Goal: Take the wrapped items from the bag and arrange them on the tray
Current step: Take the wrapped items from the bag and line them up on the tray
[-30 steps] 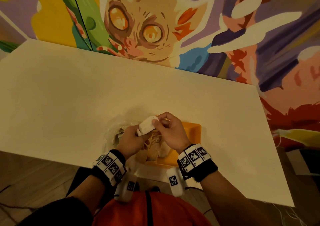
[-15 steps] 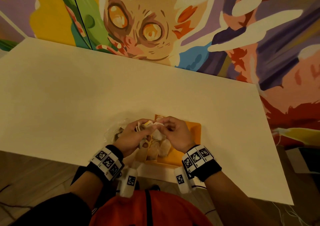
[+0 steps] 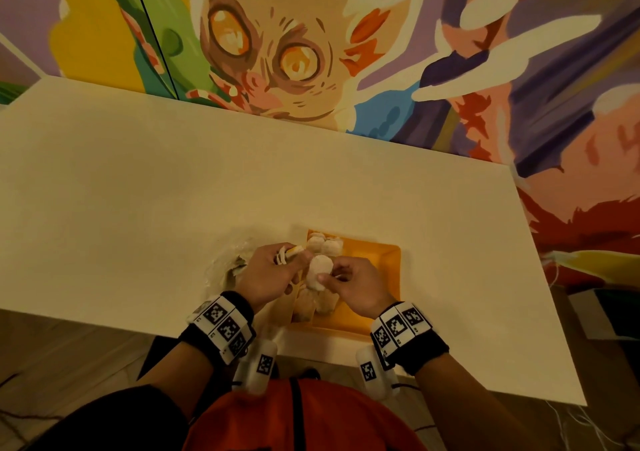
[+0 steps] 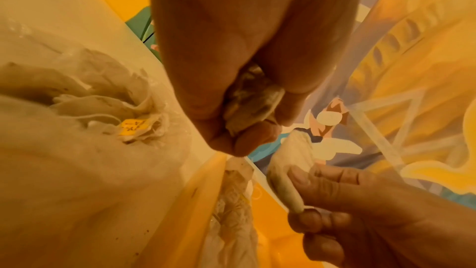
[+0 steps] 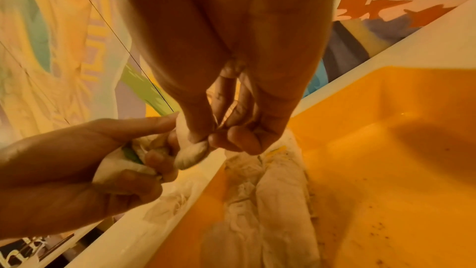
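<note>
White paper wrapping shows between the thumb and curled fingers of the right hand (image 3: 353, 286), which pinches one wrapped item (image 3: 318, 272) by its edge above the near left part of the tray (image 3: 377, 260). The left hand (image 3: 268, 274) is just beside it, fingers closed around a crumpled bundle (image 5: 121, 162) of white wrapped pieces with a small yellow tag (image 3: 292, 250) poking out at the top; the two hands nearly touch. Under them, a row of wrapped pieces (image 5: 257, 201) lies along the left side of the orange tray, running from its far edge to its near edge, while the tray's right half shows only dark crumbs. Left of the tray, the clear plastic bag (image 4: 85, 97) lies open on the pale desk (image 3: 173, 191) with more wrapped pieces inside. A painted mural (image 3: 277, 52) rises behind the desk
</note>
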Tool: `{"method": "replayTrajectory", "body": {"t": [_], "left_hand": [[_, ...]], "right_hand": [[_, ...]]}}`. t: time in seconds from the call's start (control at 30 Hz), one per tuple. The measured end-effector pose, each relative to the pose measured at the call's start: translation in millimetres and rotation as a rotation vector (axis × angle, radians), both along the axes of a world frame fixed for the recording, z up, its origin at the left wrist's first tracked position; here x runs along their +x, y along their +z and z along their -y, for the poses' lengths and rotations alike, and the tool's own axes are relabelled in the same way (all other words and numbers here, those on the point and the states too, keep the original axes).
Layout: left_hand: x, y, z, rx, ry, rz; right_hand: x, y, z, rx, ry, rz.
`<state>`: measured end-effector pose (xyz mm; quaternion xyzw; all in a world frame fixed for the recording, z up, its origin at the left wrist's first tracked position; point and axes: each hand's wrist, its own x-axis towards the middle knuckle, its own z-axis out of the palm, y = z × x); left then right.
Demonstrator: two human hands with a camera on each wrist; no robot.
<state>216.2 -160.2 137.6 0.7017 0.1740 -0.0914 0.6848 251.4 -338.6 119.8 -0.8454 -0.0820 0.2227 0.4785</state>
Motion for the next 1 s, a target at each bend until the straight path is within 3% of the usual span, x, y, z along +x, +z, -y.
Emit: {"method": "replayTrajectory", "body": {"t": [0.1,0.27,0.43,0.7,1.0], "left_hand": [[-0.2,-9.0,-5.6,0.138,-0.006,-0.039],[-1.6,-18.1,-10.0,0.536,-0.122,-0.044],[-0.8,-14.0,-3.0,0.754,-0.219,-0.077],[1.3,-17.8,-1.4,0.813,-0.299,-0.133],[1.2,-21.1,-1.1,0.821,-0.286,-0.139]], "right_hand": [[0.2,-3.3,11.4,-0.156,0.044,-0.043],[-1.3,-6.3,17.8,-0.363,0.086,-0.236],[0.6,-12.9,10.0,-0.555,0.132,-0.273],[2.8,-32.2,-9.6,-0.656,0.107,-0.227],[3.1,-10.0,-17.0,-0.705,0.103,-0.277]]}}
